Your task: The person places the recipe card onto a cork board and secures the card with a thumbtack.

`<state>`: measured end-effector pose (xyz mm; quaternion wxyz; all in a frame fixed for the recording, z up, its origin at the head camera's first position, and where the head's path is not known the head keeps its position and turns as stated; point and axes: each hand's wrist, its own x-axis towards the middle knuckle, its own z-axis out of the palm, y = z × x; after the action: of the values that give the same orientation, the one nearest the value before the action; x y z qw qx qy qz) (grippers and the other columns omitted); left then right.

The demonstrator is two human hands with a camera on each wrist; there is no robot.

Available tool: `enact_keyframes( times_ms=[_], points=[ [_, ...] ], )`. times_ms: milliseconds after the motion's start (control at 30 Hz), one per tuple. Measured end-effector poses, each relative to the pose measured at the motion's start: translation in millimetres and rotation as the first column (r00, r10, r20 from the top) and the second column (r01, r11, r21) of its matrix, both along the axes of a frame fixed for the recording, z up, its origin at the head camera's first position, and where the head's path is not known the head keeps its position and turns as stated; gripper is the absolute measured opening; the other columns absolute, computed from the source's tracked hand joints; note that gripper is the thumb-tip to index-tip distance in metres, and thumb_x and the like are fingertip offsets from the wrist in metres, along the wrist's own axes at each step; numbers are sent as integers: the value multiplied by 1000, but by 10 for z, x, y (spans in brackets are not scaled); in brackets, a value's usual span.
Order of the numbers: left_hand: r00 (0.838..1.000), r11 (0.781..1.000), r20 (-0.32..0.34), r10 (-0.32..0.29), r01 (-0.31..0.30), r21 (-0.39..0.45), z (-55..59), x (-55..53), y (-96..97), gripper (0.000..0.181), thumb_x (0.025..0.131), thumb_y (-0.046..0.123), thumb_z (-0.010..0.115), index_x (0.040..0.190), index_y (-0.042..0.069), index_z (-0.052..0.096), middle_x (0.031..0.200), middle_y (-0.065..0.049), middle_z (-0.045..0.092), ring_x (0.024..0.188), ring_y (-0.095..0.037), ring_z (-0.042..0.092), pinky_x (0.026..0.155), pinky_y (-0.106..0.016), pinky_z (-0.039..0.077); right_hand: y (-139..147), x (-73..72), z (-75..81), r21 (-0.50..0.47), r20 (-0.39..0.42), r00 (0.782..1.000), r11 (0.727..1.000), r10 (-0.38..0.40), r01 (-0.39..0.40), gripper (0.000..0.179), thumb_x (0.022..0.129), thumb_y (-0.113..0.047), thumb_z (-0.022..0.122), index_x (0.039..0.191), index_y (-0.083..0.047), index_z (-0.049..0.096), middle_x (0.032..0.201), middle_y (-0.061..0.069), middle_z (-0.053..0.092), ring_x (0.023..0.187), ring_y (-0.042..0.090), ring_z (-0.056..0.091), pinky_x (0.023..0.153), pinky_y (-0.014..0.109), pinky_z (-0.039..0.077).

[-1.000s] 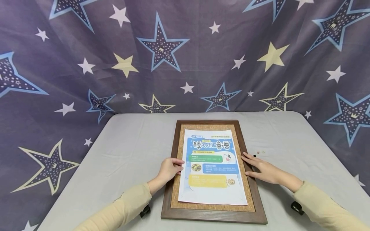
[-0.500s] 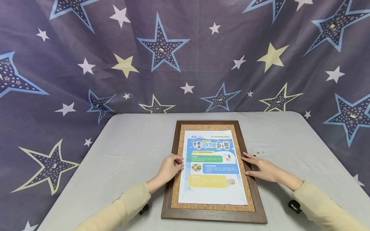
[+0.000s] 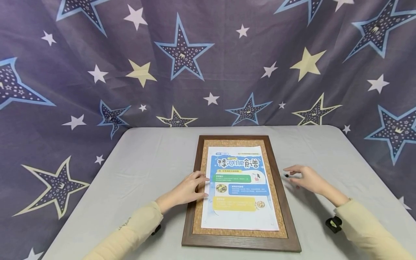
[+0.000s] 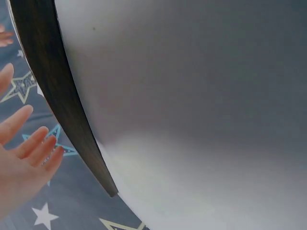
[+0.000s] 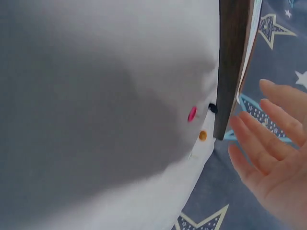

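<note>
A white sheet with blue print lies on a cork board with a dark brown frame. My left hand reaches across the frame's left side, its fingertips at the sheet's left edge. In the left wrist view the left hand has its fingers spread. Beyond the right side of the frame, my right hand hovers with parted fingers by a small black pushpin. It holds nothing. The right wrist view has the black pushpin beside a pink one and an orange one.
A grey cloth covers the table around the board. Behind it hangs a dark curtain with stars. A faint pale pin-like thing lies near the orange pushpin.
My right hand has left the frame's right side and moved right to the black pushpin. The left hand has shifted slightly left and its fingers have spread. Board and sheet stay put.
</note>
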<state>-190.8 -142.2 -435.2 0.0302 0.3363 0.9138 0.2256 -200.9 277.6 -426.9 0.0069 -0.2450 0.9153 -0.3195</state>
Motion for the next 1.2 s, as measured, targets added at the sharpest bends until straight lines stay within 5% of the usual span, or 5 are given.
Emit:
enact_keyframes(
  times_ms=[167,533,900,1200],
  points=[
    [999,998,0,-33,33,-52,-18,0,-42,54,80,35,64,124,5,50,133,-17,37,120,-34,36,97,-51,28,92,-41,14,35,-49,999,999,-16,17,30,76,4,62,105,9,59,103,25,58,84,34,59,72,43,48],
    [999,990,39,-33,38,-134,-53,3,-87,62,81,42,60,131,10,44,142,-14,26,128,-32,25,100,-50,24,270,-144,-48,71,-67,996,995,-62,67,28,74,7,62,102,11,60,99,28,58,78,34,59,64,36,50],
    [998,986,32,-55,60,-156,-47,4,-97,63,81,43,59,131,7,43,143,-15,24,129,-33,24,101,-50,23,398,-252,-144,-37,-33,999,999,-7,6,23,76,-4,64,95,8,62,75,8,59,57,7,45,46,23,34],
    [998,979,13,-66,68,-192,-61,7,-100,64,81,45,58,131,8,44,143,-13,24,129,-31,23,102,-49,22,322,-259,-87,100,36,994,990,-103,99,24,74,3,63,97,11,61,75,10,60,54,7,41,46,22,35]
  ],
)
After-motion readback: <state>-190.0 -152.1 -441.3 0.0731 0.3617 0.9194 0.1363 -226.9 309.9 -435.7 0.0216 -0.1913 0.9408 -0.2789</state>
